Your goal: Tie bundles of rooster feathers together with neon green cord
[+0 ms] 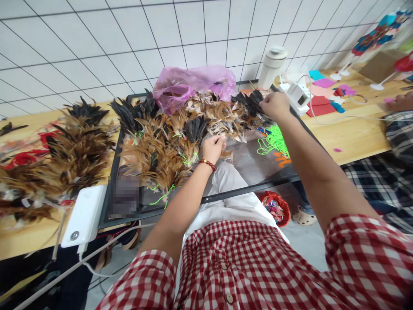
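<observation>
My left hand (213,147), with a beaded bracelet (208,164) at its wrist, is closed in a pinch over the framed board. Whatever lies between its fingertips is too small to make out. Just left of it lie a tuft of black feathers (196,128) and brown feather bunches (151,150), some tied with green string. Farther right, my right hand (275,105) is closed on black feathers (248,101) at the edge of a pile of loose brown feathers (219,113). Its fingertips are partly hidden.
A pink plastic bag (196,82) sits behind the feathers. Green string (274,140) lies under my right forearm. A white bottle (272,66) and a white charger (297,97) stand at the back right. A power bank (84,215) rests at the left. A person's plaid sleeve (400,133) shows right.
</observation>
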`<action>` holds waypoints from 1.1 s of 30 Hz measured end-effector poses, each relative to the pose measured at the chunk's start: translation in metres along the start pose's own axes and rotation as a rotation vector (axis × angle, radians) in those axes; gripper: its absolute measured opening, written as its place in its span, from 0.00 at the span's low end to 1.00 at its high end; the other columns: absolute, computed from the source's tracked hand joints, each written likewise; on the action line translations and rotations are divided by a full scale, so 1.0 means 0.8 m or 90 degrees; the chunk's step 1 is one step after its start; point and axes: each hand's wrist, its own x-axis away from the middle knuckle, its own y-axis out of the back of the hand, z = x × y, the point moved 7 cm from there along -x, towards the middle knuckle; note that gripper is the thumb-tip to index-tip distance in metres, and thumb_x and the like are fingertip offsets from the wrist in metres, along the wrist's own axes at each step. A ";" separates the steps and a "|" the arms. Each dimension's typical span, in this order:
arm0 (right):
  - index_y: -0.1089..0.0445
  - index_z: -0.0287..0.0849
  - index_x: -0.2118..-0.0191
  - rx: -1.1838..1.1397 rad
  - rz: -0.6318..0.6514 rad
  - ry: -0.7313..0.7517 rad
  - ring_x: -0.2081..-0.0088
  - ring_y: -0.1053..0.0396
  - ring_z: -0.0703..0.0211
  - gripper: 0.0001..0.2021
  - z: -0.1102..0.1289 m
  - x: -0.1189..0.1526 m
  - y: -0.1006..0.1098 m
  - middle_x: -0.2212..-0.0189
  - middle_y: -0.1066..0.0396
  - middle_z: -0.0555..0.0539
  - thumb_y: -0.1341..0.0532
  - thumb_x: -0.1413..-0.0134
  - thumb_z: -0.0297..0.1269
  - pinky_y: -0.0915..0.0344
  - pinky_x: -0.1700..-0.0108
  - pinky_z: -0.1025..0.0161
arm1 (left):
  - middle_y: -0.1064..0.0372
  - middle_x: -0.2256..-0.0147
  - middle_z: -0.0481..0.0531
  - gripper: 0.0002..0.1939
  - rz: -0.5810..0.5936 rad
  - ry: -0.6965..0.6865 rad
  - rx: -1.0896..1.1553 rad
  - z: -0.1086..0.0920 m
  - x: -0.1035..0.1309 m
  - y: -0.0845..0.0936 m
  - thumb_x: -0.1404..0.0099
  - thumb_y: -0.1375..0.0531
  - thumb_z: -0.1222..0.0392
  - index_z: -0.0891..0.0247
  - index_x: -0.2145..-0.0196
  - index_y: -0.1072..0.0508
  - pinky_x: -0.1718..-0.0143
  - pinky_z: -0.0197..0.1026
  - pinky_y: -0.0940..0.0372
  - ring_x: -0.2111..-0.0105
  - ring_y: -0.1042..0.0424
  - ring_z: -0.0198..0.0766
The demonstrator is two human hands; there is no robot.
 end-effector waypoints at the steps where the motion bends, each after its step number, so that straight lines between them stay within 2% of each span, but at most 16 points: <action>1: 0.20 0.36 0.59 0.005 0.034 0.009 0.47 0.25 0.38 0.11 0.004 0.005 -0.014 0.59 0.21 0.32 0.35 0.40 0.38 0.30 0.43 0.48 | 0.29 0.81 0.45 0.09 0.000 -0.001 -0.002 -0.001 0.000 0.000 0.35 0.35 0.62 0.65 0.74 0.21 0.71 0.35 0.32 0.79 0.30 0.31; 4: 0.20 0.37 0.64 -0.024 0.153 -0.012 0.54 0.23 0.41 0.10 0.015 0.018 -0.053 0.66 0.21 0.36 0.33 0.43 0.40 0.27 0.48 0.49 | 0.29 0.80 0.46 0.10 0.005 -0.002 0.000 -0.003 0.002 0.000 0.35 0.36 0.63 0.65 0.74 0.22 0.71 0.35 0.32 0.78 0.30 0.31; 7: 0.21 0.36 0.64 -0.137 0.170 -0.061 0.62 0.23 0.47 0.07 0.018 0.024 -0.058 0.69 0.22 0.38 0.34 0.44 0.35 0.25 0.55 0.51 | 0.29 0.81 0.46 0.11 0.011 -0.007 0.007 -0.005 0.002 -0.001 0.35 0.36 0.63 0.65 0.76 0.23 0.72 0.34 0.32 0.79 0.31 0.31; 11: 0.21 0.32 0.59 -0.256 0.143 -0.063 0.66 0.25 0.53 0.12 0.011 0.020 -0.033 0.68 0.22 0.38 0.34 0.41 0.38 0.27 0.61 0.54 | 0.29 0.81 0.46 0.11 0.014 -0.015 0.006 -0.003 0.001 -0.002 0.34 0.37 0.64 0.65 0.75 0.23 0.72 0.35 0.33 0.79 0.31 0.31; 14: 0.22 0.31 0.61 -0.238 0.141 -0.007 0.66 0.28 0.56 0.11 0.009 0.015 -0.012 0.70 0.24 0.41 0.31 0.44 0.37 0.28 0.59 0.57 | 0.28 0.80 0.46 0.10 0.013 -0.018 0.001 -0.002 0.000 -0.001 0.35 0.36 0.62 0.65 0.75 0.22 0.71 0.35 0.32 0.78 0.30 0.31; 18: 0.23 0.29 0.62 -0.233 0.122 0.037 0.66 0.30 0.60 0.08 0.007 0.006 0.019 0.69 0.24 0.39 0.33 0.42 0.32 0.31 0.58 0.58 | 0.28 0.80 0.46 0.10 0.008 -0.008 0.005 -0.002 0.001 -0.001 0.35 0.36 0.62 0.65 0.74 0.22 0.71 0.35 0.32 0.79 0.30 0.32; 21: 0.22 0.28 0.59 -0.167 0.110 0.015 0.66 0.31 0.61 0.10 -0.003 -0.005 0.038 0.68 0.23 0.37 0.35 0.39 0.32 0.31 0.58 0.58 | 0.28 0.80 0.46 0.10 0.003 -0.004 0.008 -0.002 0.000 0.000 0.35 0.35 0.62 0.65 0.75 0.22 0.72 0.36 0.32 0.79 0.30 0.32; 24: 0.21 0.29 0.53 -0.033 0.032 0.019 0.59 0.28 0.54 0.12 -0.009 -0.010 0.053 0.57 0.21 0.31 0.36 0.38 0.30 0.31 0.51 0.54 | 0.28 0.80 0.46 0.11 0.003 -0.008 0.012 -0.002 -0.001 0.000 0.36 0.33 0.59 0.65 0.75 0.23 0.72 0.35 0.32 0.78 0.30 0.32; 26: 0.19 0.33 0.54 0.044 0.025 0.071 0.53 0.26 0.49 0.12 -0.001 -0.001 0.044 0.53 0.20 0.32 0.37 0.41 0.27 0.32 0.46 0.52 | 0.29 0.81 0.46 0.12 0.003 -0.010 0.015 -0.003 -0.001 0.000 0.37 0.33 0.59 0.65 0.76 0.23 0.72 0.35 0.32 0.78 0.30 0.31; 28: 0.17 0.39 0.59 0.102 0.096 0.148 0.52 0.24 0.46 0.11 0.015 0.018 0.015 0.57 0.18 0.37 0.37 0.44 0.27 0.31 0.46 0.54 | 0.29 0.81 0.46 0.11 0.002 -0.006 0.017 -0.003 -0.001 0.000 0.37 0.34 0.60 0.65 0.76 0.23 0.73 0.35 0.32 0.79 0.31 0.31; 31: 0.17 0.44 0.61 0.164 0.204 0.187 0.54 0.22 0.44 0.09 0.029 0.050 -0.035 0.60 0.18 0.40 0.34 0.45 0.35 0.28 0.51 0.56 | 0.29 0.81 0.45 0.11 0.003 -0.011 0.017 -0.004 0.000 0.000 0.36 0.35 0.61 0.65 0.76 0.23 0.73 0.34 0.33 0.80 0.31 0.30; 33: 0.17 0.44 0.58 0.183 0.225 0.172 0.53 0.22 0.44 0.11 0.033 0.062 -0.054 0.58 0.18 0.40 0.35 0.44 0.39 0.28 0.53 0.56 | 0.29 0.81 0.45 0.11 0.003 -0.018 0.012 -0.005 0.000 0.000 0.36 0.34 0.61 0.65 0.77 0.23 0.73 0.34 0.33 0.80 0.31 0.30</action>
